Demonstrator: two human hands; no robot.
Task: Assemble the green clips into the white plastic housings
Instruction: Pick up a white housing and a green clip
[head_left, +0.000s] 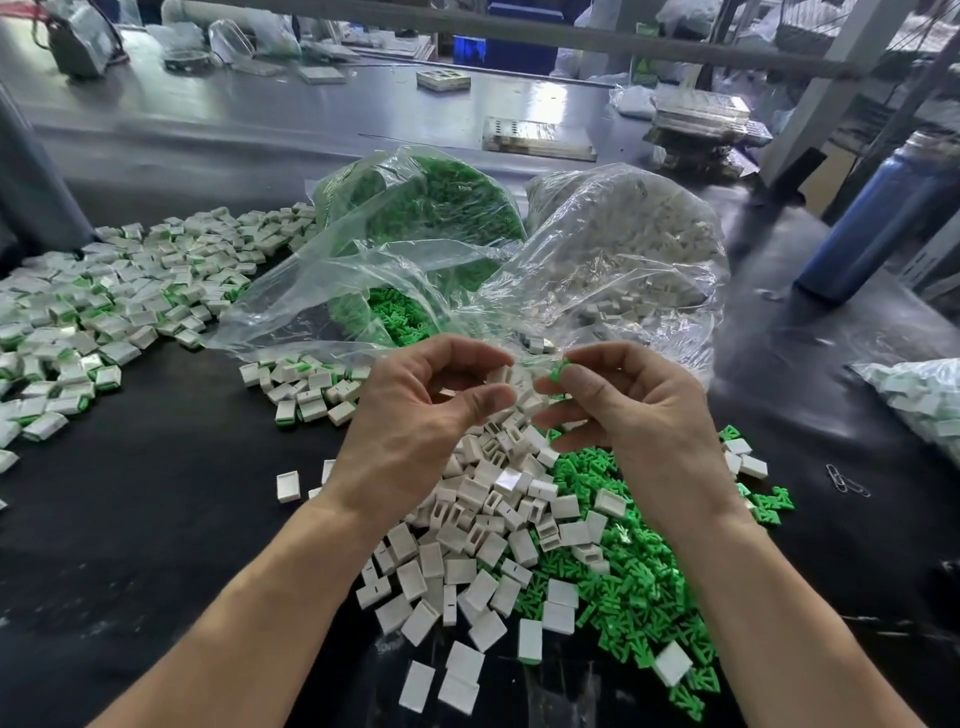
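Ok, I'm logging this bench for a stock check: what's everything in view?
white housings: loose pile, white, bench centre
green clips: loose pile, green, right of that pile
assembled pieces: large spread, white with green, bench left
bag of clips: one, clear, behind the hands
bag of housings: one, clear, beside it
bottle: one, blue, right edge
paper clips: a few, metal, bench right
left hand: holds a white housing
right hand: pinches a green clip

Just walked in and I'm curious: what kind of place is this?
Most likely a small factory assembly bench. Loose white housings and green clips lie heaped on the black table, bulk bags behind, finished pieces piled left.
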